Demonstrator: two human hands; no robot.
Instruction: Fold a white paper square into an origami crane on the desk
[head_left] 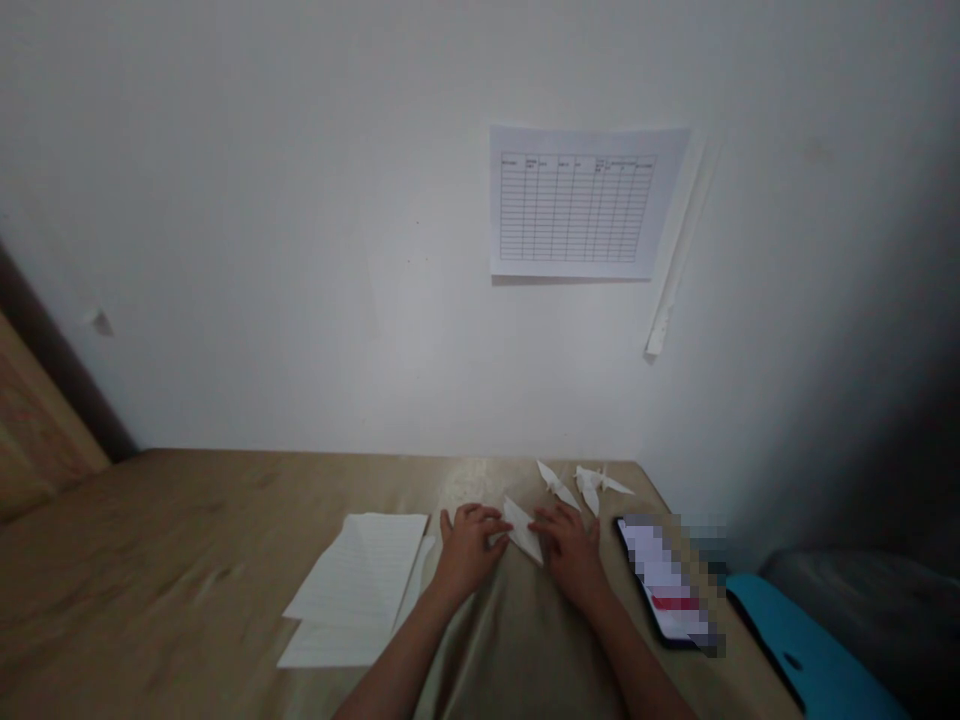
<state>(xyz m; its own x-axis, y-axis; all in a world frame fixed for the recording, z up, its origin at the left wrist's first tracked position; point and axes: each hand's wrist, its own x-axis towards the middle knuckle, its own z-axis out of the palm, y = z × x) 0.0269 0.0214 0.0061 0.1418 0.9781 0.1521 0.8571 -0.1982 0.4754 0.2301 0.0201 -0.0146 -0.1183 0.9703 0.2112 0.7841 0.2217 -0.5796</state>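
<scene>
Left hand (469,542) and right hand (568,548) both grasp a folded white paper (523,530).

Folded white paper (523,531), pointed, slanted

The small folded white paper (524,531) and lined white paper sheets (367,570) look dull; the wide tan cloth (187,570) looks a bit shiny.

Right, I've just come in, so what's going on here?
A person's left hand and right hand have their fingers at a small folded paper. Folded paper birds lie just beyond the right hand. Lined sheets lie to the left, and a phone lies to the right.
</scene>
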